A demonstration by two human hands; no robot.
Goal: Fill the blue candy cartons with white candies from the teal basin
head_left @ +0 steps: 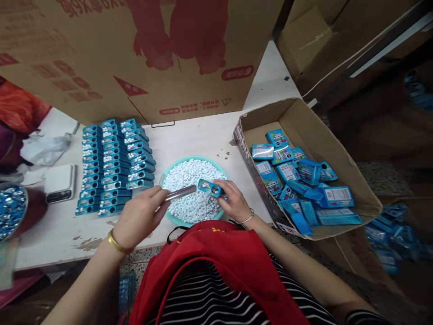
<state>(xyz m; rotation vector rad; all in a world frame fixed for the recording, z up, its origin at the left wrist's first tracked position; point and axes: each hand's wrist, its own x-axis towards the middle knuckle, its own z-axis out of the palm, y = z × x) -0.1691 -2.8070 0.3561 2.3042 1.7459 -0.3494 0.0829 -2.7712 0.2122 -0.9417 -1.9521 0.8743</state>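
My left hand (144,215) is closed around one end of a slim, shiny, see-through-looking tube (181,193). The tube's other end points at a small blue candy box (207,187), almost touching it. Fingers of my right hand (237,201) grip that box by its right end; a dark round hole shows in its top. Both are held over a round mint-green basin (185,158) filled with small pale-blue candies (192,210). To the left, similar blue boxes (113,171) stand in three columns, many with white pieces around the holes in their tops.
On the right, an open cardboard tray (253,180) holds a jumble of blue boxes. A big printed carton (189,85) stands at the back. At far left are a small white scale (61,183), a plastic bag (43,149) and a tub of blue-wrapped pieces (11,210).
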